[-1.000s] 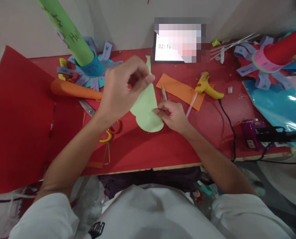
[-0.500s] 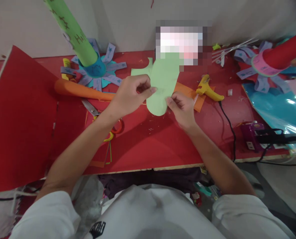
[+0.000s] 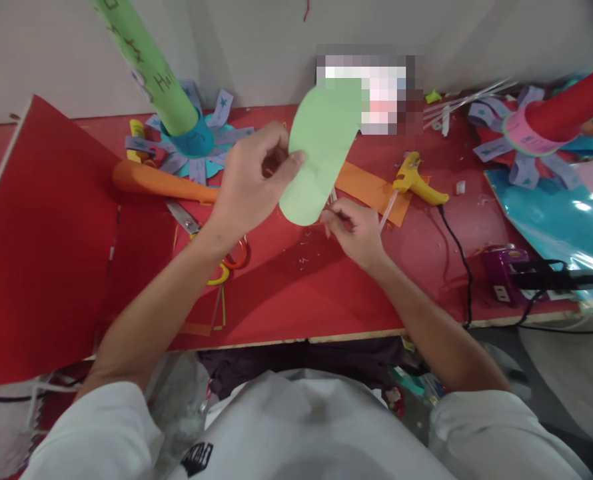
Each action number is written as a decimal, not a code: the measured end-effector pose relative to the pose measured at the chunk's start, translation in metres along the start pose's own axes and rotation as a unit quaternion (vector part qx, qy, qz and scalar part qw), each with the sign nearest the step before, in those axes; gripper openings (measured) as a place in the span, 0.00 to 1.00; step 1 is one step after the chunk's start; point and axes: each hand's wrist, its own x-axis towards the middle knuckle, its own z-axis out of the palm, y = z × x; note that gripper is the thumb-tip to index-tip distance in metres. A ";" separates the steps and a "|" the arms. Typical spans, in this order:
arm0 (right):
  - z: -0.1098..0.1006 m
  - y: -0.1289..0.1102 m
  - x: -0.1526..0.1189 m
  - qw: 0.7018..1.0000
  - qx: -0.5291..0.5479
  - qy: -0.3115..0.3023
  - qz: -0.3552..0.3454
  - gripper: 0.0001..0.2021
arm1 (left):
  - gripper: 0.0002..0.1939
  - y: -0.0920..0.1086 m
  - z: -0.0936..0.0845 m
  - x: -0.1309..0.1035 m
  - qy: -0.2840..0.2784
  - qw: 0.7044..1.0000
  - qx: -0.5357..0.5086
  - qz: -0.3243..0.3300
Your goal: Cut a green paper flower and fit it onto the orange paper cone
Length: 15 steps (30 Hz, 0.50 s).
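Note:
My left hand [image 3: 256, 180] pinches a light green paper cutout [image 3: 321, 147] with rounded ends by its left edge, holding it tilted above the red table. Curled fingers bring my right hand [image 3: 354, 230] close to the cutout's lower right edge; whether they touch it or grip something small, I cannot tell. Under and behind the cutout lies orange paper [image 3: 369, 187]. A yellow glue gun [image 3: 414, 180] with a clear glue stick rests right of it. Scissors [image 3: 234, 257] with red and yellow handles lie beneath my left forearm, partly hidden.
An orange paper cone [image 3: 161, 183] lies at the left beside a standing red board [image 3: 41, 247]. A green paper tube [image 3: 161, 87] stands behind it, and a red tube [image 3: 586, 100] at the right. A purple power socket box [image 3: 506, 273] with cables sits near the front right.
The green cutout has moved left and slightly up with my left hand, and tilts more. My right hand has shifted a little left and down. The green scrap behind is now hidden.

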 end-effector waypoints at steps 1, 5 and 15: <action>0.004 -0.001 -0.001 1.000 -0.010 -0.015 -0.009 0.19 | 0.23 0.002 -0.006 0.003 0.010 1.000 0.003 0.014; 0.036 -0.018 0.001 0.985 -0.092 -0.121 -0.079 0.08 | 0.22 0.012 -0.031 0.012 0.039 0.997 0.035 0.052; 0.181 -0.080 0.027 0.879 -0.355 -0.280 -0.153 0.25 | 0.20 0.030 -0.064 0.018 0.095 0.988 0.089 0.086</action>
